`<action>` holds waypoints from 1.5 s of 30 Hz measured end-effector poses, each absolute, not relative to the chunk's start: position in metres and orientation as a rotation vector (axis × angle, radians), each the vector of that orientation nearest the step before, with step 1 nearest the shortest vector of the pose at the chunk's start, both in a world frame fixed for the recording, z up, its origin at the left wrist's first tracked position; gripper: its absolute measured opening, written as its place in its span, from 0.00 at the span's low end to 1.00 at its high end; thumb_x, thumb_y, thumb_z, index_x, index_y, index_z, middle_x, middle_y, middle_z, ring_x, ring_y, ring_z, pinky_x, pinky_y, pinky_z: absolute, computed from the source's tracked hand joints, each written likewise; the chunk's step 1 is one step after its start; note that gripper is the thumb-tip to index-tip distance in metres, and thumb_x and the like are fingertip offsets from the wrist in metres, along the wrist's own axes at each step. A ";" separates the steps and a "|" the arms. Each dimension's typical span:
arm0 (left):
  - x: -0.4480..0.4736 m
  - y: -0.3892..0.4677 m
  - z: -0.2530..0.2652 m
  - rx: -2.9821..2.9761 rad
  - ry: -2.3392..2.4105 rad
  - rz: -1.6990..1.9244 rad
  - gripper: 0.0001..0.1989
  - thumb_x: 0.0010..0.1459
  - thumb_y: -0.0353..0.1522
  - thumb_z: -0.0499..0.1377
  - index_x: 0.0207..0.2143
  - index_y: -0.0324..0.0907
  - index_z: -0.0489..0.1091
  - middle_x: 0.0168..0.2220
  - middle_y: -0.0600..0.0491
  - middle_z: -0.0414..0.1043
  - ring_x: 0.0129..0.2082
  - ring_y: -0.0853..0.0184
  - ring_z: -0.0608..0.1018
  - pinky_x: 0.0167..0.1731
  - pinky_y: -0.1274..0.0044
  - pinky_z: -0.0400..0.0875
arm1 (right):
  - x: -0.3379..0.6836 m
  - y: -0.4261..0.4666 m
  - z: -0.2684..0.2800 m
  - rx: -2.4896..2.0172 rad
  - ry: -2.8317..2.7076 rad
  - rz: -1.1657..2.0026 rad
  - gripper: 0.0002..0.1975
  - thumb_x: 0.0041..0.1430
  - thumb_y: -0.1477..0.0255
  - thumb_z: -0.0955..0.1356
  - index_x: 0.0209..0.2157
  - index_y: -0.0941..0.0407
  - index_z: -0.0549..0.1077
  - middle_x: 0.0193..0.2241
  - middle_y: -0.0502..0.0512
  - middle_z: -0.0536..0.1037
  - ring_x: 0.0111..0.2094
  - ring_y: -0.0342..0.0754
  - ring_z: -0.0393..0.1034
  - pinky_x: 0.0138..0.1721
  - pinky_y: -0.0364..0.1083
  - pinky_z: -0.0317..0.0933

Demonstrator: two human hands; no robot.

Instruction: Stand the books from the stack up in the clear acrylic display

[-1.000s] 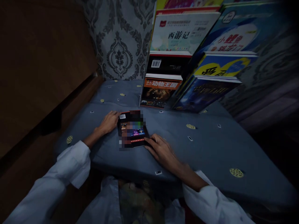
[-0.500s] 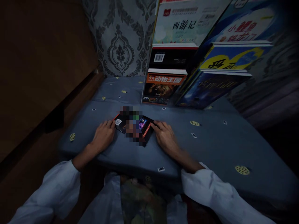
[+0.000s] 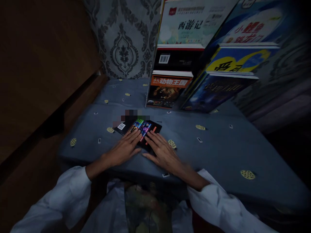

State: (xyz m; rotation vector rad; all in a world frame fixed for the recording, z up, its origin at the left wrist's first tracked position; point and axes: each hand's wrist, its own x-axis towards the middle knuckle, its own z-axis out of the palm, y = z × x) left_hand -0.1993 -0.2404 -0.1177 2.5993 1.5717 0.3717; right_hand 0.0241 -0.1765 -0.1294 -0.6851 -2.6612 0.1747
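Observation:
A thin black book (image 3: 146, 126) lies askew on the dark blue patterned cloth (image 3: 213, 149). It has a white barcode on its left part and small bright pictures in the middle; its far edge is pixelated. My left hand (image 3: 123, 149) rests palm down over the near left portion of the book, fingers stretched out. Over the near right portion lies my right hand (image 3: 163, 149), its fingers also extended and slightly spread. Neither hand grasps anything, and together they cover the book's near edge.
A rack of upright books stands at the back, among them an orange magazine with a lion (image 3: 168, 90) and a dark blue book (image 3: 216, 92). On the left is a brown wooden panel (image 3: 48, 71). Patterned wallpaper (image 3: 123, 51) rises behind.
Both hands have moved inward from the book's left and right edges and now lie flat on top of it. The book stays in about the same place.

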 end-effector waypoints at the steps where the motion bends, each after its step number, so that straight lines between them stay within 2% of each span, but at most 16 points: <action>1: -0.204 -0.238 -0.116 2.592 1.570 0.349 0.29 0.70 0.41 0.51 0.68 0.41 0.49 0.69 0.41 0.51 0.71 0.61 0.52 0.68 0.62 0.50 | 0.024 -0.176 -0.129 -0.684 -2.671 0.167 0.32 0.63 0.57 0.67 0.63 0.61 0.63 0.64 0.73 0.63 0.67 0.62 0.55 0.63 0.65 0.56; 5: -0.225 -0.226 -0.112 2.546 1.657 0.259 0.38 0.65 0.51 0.53 0.69 0.43 0.47 0.70 0.40 0.47 0.71 0.54 0.48 0.67 0.57 0.47 | 0.026 -0.179 -0.128 -0.704 -2.686 0.141 0.35 0.62 0.56 0.68 0.63 0.62 0.63 0.64 0.73 0.63 0.67 0.63 0.53 0.64 0.64 0.54; 12: -0.228 -0.239 -0.104 2.612 1.502 0.143 0.50 0.56 0.60 0.54 0.69 0.37 0.47 0.70 0.34 0.45 0.71 0.49 0.47 0.67 0.54 0.42 | 0.041 -0.216 -0.117 -0.537 -2.747 0.162 0.35 0.59 0.55 0.70 0.61 0.60 0.65 0.59 0.71 0.70 0.63 0.63 0.61 0.61 0.67 0.57; 14: -0.225 -0.252 -0.102 2.618 1.409 0.139 0.53 0.54 0.61 0.56 0.70 0.38 0.45 0.70 0.34 0.44 0.71 0.48 0.46 0.66 0.54 0.42 | 0.048 -0.229 -0.116 -0.471 -2.757 0.201 0.32 0.60 0.58 0.71 0.61 0.58 0.66 0.56 0.68 0.74 0.59 0.62 0.65 0.59 0.65 0.60; 17: -0.219 -0.273 -0.101 2.624 1.304 0.163 0.53 0.53 0.57 0.62 0.70 0.41 0.43 0.71 0.35 0.43 0.71 0.48 0.47 0.67 0.54 0.43 | 0.057 -0.243 -0.120 -0.393 -2.723 0.238 0.21 0.65 0.69 0.67 0.59 0.54 0.68 0.48 0.62 0.79 0.50 0.55 0.71 0.51 0.59 0.67; 20: -0.211 -0.289 -0.101 2.626 1.326 0.160 0.50 0.56 0.45 0.65 0.71 0.43 0.40 0.71 0.38 0.43 0.71 0.50 0.47 0.67 0.56 0.43 | 0.060 -0.247 -0.120 -0.326 -2.670 0.253 0.18 0.68 0.75 0.61 0.57 0.54 0.70 0.42 0.60 0.81 0.39 0.51 0.72 0.42 0.53 0.70; 22: -0.208 -0.293 -0.098 2.612 1.355 0.156 0.45 0.60 0.37 0.63 0.71 0.44 0.39 0.71 0.40 0.45 0.71 0.53 0.47 0.67 0.57 0.44 | 0.061 -0.243 -0.113 -0.269 -2.617 0.262 0.17 0.69 0.76 0.60 0.56 0.54 0.71 0.40 0.59 0.81 0.37 0.50 0.72 0.39 0.51 0.70; 24: -0.209 -0.292 -0.093 2.574 1.329 0.212 0.40 0.63 0.33 0.59 0.71 0.45 0.42 0.70 0.42 0.48 0.71 0.55 0.50 0.67 0.58 0.46 | 0.061 -0.237 -0.099 -0.222 -2.546 0.300 0.16 0.69 0.75 0.61 0.55 0.55 0.71 0.39 0.58 0.81 0.38 0.50 0.72 0.39 0.50 0.70; 28: -0.222 -0.276 -0.078 2.370 1.277 0.538 0.24 0.68 0.34 0.52 0.66 0.47 0.57 0.64 0.46 0.64 0.64 0.61 0.66 0.63 0.65 0.58 | 0.058 -0.219 -0.059 -0.284 -2.381 0.469 0.17 0.68 0.75 0.63 0.56 0.52 0.69 0.38 0.56 0.81 0.39 0.50 0.74 0.41 0.52 0.71; 31: -0.229 -0.259 -0.068 2.096 1.374 0.807 0.16 0.69 0.37 0.51 0.54 0.44 0.71 0.49 0.48 0.77 0.50 0.61 0.78 0.51 0.71 0.70 | 0.053 -0.200 -0.038 -0.451 -2.190 0.483 0.11 0.67 0.70 0.66 0.49 0.47 0.74 0.32 0.52 0.80 0.34 0.51 0.75 0.36 0.52 0.71; 33: -0.227 -0.249 -0.062 1.911 1.443 0.982 0.15 0.67 0.40 0.54 0.44 0.41 0.75 0.39 0.51 0.79 0.40 0.62 0.79 0.43 0.74 0.72 | 0.049 -0.185 -0.032 -0.618 -2.040 0.455 0.08 0.65 0.66 0.68 0.45 0.46 0.76 0.32 0.52 0.80 0.33 0.51 0.75 0.35 0.52 0.72; 35: -0.220 -0.241 -0.057 1.736 1.448 1.175 0.16 0.64 0.43 0.57 0.40 0.40 0.75 0.36 0.53 0.77 0.38 0.63 0.78 0.41 0.75 0.71 | 0.043 -0.170 -0.033 -0.770 -1.844 0.463 0.09 0.63 0.63 0.69 0.45 0.47 0.75 0.35 0.53 0.80 0.36 0.52 0.76 0.39 0.54 0.73; 40: -0.205 -0.226 -0.062 1.344 1.232 1.409 0.22 0.62 0.46 0.57 0.49 0.39 0.69 0.42 0.49 0.76 0.41 0.62 0.78 0.42 0.73 0.73 | 0.024 -0.140 -0.056 -0.765 -1.591 0.776 0.23 0.64 0.64 0.68 0.58 0.49 0.64 0.42 0.56 0.78 0.42 0.51 0.76 0.43 0.53 0.73; 43: -0.211 -0.228 -0.082 1.450 1.391 1.232 0.23 0.64 0.45 0.53 0.54 0.40 0.65 0.45 0.47 0.75 0.44 0.62 0.77 0.46 0.71 0.72 | 0.015 -0.127 -0.086 -0.760 -1.719 0.836 0.27 0.65 0.65 0.66 0.63 0.50 0.58 0.42 0.57 0.78 0.41 0.51 0.76 0.43 0.53 0.73; 45: -0.218 -0.233 -0.096 1.690 1.663 1.034 0.24 0.64 0.42 0.55 0.58 0.39 0.61 0.50 0.44 0.71 0.51 0.57 0.74 0.52 0.65 0.69 | 0.013 -0.121 -0.108 -0.827 -1.907 0.758 0.25 0.64 0.66 0.65 0.61 0.52 0.62 0.46 0.60 0.78 0.44 0.54 0.75 0.45 0.56 0.71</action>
